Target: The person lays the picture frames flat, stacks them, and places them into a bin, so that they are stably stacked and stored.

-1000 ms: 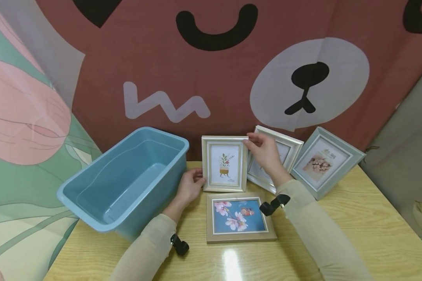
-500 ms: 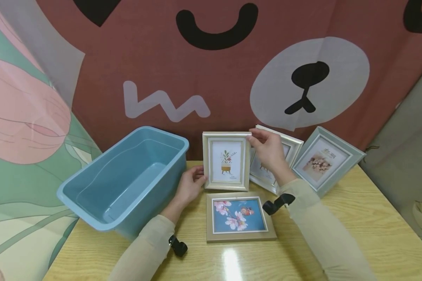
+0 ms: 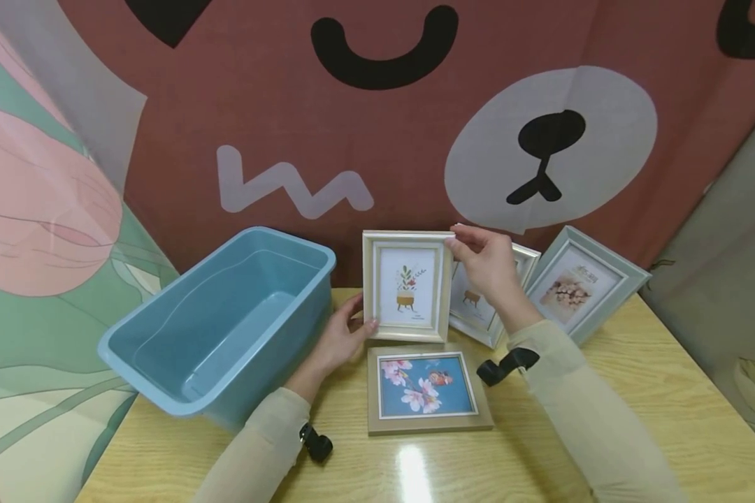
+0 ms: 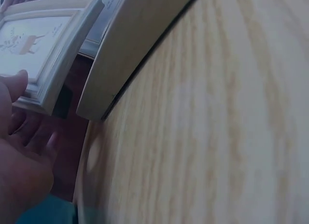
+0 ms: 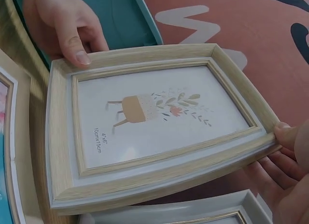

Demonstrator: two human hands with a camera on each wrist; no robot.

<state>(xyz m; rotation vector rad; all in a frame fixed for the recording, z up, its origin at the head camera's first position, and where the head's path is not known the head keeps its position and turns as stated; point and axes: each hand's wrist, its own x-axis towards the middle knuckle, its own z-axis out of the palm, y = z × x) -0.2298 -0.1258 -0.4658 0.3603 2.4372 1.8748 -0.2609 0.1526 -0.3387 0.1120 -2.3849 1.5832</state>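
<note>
One cream frame was held at opposite corners.
The left hand pinched its lower left and the right hand its upper right, just beyond the flat blossom frame and right of the tub.

My left arm and right arm both stretch forward. My left grip pinches with its thumb in front and fingers behind; my right grip, raised higher, pinches between thumb and fingers.
</note>
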